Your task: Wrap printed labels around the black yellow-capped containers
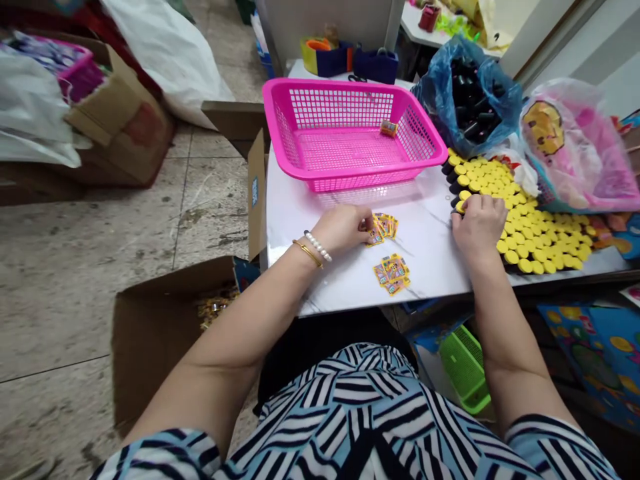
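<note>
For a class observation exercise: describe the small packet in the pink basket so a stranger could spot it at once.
On the white marble-topped table, find the pink plastic basket. Toward its right wall lies a small yellow-and-red packet, the only thing inside the basket.

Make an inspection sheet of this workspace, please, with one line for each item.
Surface: white marble-pattern table, with cards and containers on it.
Job's things: yellow-capped black containers in packed rows; two piles of small printed cards.
Clutter: pink plastic basket, blue bag of black containers, pink plastic bag.
Grippers: left hand at the cards; right hand, fingers on the caps.
Cables: nothing seen.
Surroundings: cardboard box on tiled floor.
</note>
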`<action>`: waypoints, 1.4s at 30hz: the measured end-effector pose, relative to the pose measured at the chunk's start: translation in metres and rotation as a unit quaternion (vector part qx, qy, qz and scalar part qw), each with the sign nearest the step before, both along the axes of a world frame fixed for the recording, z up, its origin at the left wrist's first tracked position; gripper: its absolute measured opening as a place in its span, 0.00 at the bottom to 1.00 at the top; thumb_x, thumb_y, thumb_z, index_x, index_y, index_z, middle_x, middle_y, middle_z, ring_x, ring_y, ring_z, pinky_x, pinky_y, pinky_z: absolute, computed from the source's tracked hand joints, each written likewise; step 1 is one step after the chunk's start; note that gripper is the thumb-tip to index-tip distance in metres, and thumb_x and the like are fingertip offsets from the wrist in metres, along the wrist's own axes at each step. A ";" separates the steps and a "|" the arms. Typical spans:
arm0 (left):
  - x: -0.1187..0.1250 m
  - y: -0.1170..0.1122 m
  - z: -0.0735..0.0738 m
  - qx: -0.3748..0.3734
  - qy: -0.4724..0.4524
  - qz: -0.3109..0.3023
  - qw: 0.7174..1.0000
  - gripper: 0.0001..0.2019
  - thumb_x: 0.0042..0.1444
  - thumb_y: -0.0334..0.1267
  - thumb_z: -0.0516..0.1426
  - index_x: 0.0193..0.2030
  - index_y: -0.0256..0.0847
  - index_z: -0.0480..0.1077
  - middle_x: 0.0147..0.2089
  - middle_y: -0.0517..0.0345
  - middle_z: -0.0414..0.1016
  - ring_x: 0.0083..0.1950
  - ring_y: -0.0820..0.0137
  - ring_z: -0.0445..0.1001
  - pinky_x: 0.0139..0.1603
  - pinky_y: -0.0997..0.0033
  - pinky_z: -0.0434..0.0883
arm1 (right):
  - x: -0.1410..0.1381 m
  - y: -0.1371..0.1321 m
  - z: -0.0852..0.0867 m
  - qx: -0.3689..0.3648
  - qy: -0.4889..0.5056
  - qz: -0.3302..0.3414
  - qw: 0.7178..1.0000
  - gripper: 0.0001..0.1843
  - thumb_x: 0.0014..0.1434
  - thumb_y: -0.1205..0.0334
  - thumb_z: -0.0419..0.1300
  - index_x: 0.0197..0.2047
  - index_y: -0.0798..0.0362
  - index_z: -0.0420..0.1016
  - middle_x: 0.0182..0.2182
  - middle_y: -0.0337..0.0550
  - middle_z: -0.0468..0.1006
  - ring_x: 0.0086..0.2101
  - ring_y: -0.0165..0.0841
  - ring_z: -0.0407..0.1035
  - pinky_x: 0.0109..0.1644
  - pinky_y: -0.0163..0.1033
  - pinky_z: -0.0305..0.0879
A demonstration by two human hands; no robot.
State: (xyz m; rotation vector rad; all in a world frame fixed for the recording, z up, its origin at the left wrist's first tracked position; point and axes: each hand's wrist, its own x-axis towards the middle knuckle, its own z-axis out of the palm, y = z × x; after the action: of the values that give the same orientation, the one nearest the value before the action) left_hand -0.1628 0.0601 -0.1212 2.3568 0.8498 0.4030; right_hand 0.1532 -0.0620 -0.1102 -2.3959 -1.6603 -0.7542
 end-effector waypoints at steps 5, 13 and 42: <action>0.008 -0.006 -0.009 0.018 0.000 0.006 1.000 0.04 0.55 0.32 0.66 0.37 0.41 0.82 0.35 0.55 0.81 0.34 0.66 0.73 0.37 0.67 0.62 | 0.000 0.001 -0.005 0.017 0.040 0.028 0.999 0.20 0.61 0.62 0.58 0.55 0.60 0.71 0.51 0.63 0.70 0.53 0.55 0.59 0.58 0.63 0.56; 0.011 0.002 -0.017 0.044 -0.170 0.026 0.984 0.01 0.54 0.30 0.67 0.33 0.39 0.82 0.32 0.57 0.75 0.34 0.69 0.70 0.36 0.69 0.65 | -0.029 0.010 0.001 0.057 0.128 0.130 0.982 0.13 0.60 0.57 0.62 0.47 0.51 0.76 0.42 0.51 0.75 0.47 0.48 0.66 0.56 0.55 0.63; 0.002 -0.016 0.015 -0.101 -0.443 0.205 0.867 0.18 0.65 0.55 0.61 0.41 0.40 0.78 0.30 0.58 0.75 0.28 0.74 0.68 0.28 0.74 0.65 | -0.139 0.054 0.004 0.139 0.654 0.297 0.682 0.15 0.61 0.45 0.70 0.37 0.49 0.81 0.32 0.39 0.83 0.32 0.33 0.75 0.40 0.42 0.74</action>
State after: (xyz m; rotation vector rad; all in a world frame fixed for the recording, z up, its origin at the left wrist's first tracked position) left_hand -0.1613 0.0440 -0.1061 1.4934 0.8446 1.3629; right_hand 0.0145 -0.0078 -0.1058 -1.2400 -1.2410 0.6793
